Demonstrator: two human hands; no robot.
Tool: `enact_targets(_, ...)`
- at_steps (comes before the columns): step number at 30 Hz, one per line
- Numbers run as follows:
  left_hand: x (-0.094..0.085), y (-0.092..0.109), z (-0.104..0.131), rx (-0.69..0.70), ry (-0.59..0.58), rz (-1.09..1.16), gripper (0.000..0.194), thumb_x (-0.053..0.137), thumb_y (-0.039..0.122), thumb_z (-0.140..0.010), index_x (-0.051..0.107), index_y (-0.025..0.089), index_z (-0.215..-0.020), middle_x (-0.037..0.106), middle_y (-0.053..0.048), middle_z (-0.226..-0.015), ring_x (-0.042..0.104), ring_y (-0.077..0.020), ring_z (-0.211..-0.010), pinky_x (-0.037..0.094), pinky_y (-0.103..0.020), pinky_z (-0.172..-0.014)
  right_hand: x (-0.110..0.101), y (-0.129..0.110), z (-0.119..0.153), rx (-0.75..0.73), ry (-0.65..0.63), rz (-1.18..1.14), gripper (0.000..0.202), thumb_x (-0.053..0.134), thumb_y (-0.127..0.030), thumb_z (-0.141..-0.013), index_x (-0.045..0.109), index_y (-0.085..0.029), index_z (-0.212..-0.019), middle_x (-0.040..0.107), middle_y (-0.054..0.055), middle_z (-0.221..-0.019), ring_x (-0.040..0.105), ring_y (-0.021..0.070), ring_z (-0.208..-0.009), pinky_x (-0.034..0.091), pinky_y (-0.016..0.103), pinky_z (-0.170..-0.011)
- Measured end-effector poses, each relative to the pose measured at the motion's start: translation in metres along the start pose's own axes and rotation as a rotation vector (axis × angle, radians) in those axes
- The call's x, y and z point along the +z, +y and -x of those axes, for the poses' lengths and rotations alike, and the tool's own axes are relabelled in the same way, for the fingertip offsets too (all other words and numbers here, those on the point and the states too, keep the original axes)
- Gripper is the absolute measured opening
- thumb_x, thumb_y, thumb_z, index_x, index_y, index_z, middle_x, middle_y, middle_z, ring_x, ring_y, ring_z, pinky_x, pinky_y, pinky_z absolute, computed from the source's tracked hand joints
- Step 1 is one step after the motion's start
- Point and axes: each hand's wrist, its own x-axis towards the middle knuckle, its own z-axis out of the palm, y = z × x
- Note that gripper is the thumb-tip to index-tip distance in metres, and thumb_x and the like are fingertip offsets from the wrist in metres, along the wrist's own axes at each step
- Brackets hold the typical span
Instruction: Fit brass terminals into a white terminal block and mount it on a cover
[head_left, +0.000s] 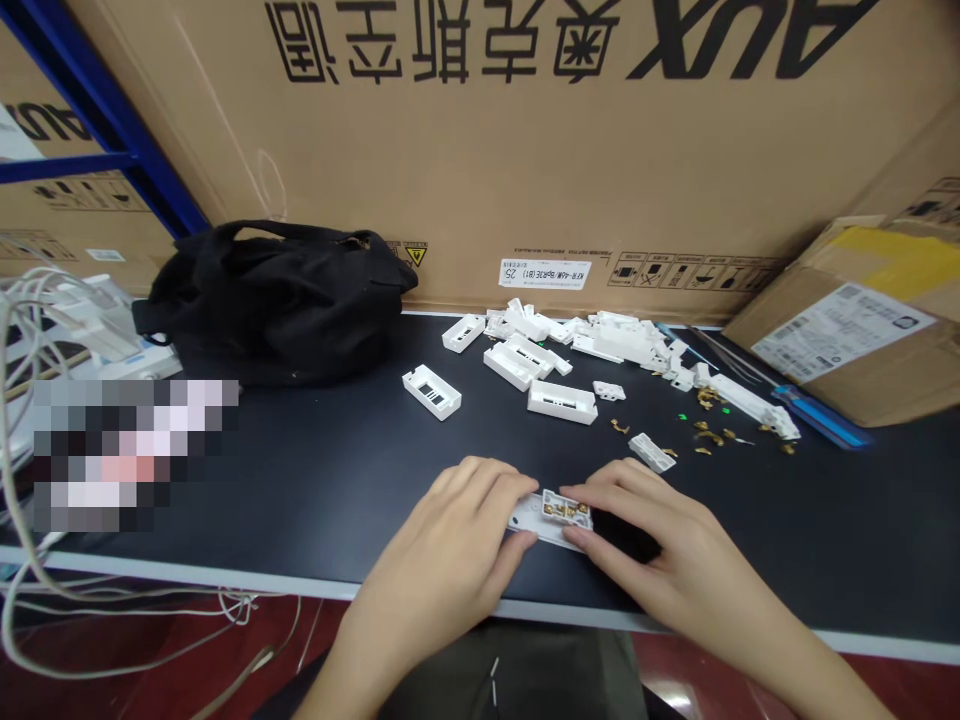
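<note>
A white plastic plate [536, 517] lies near the front edge of the black table, between my two hands. On its right part rests a small white part with brass contacts [566, 509]. My left hand [457, 530] is closed on the plate's left end, thumb at the near side and fingers at the far side. My right hand [649, 530] pinches the small part and the plate's right end between thumb and fingers. Just beyond my right hand is a small white ribbed piece [652, 453]. Open white housings [562, 402] lie farther back.
White plastic parts [619, 337] are piled at the back, with brass pieces [709, 434] to the right. A blue-handled screwdriver [821, 415] lies by a cardboard box [862, 320]. A black bag [277, 305] and white cables [30, 340] are on the left.
</note>
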Motion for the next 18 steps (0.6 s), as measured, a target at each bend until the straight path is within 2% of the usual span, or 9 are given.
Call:
enact_targets(10, -0.0017, -0.0001, 0.0006, -0.004, -0.019, 0.01, 0.016, 0.056, 0.023, -0.106, 0.052, 0.024, -0.123, 0.062, -0.005, -0.121, 0.057, -0.0256, -0.109, 0.05, -0.045, -0.093, 0.0015, -0.0016, -0.0052, 0.009, -0.095, 0.012, 0.019, 0.066, -0.032, -0.099, 0.077, -0.028, -0.114, 0.069, 0.005, -0.099, 0.069, 0.019, -0.089, 0.059, 0.033, -0.08)
enact_targets(18, -0.0011, -0.0003, 0.0012, 0.009, -0.004, -0.013, 0.011, 0.057, 0.022, -0.105, 0.056, 0.024, -0.116, 0.062, -0.003, -0.118, 0.058, -0.0235, -0.106, 0.05, -0.041, -0.092, -0.0029, -0.0025, -0.003, 0.006, -0.132, 0.047, 0.024, 0.065, -0.032, -0.099, 0.075, -0.026, -0.119, 0.068, 0.007, -0.103, 0.068, 0.0198, -0.092, 0.059, 0.033, -0.082)
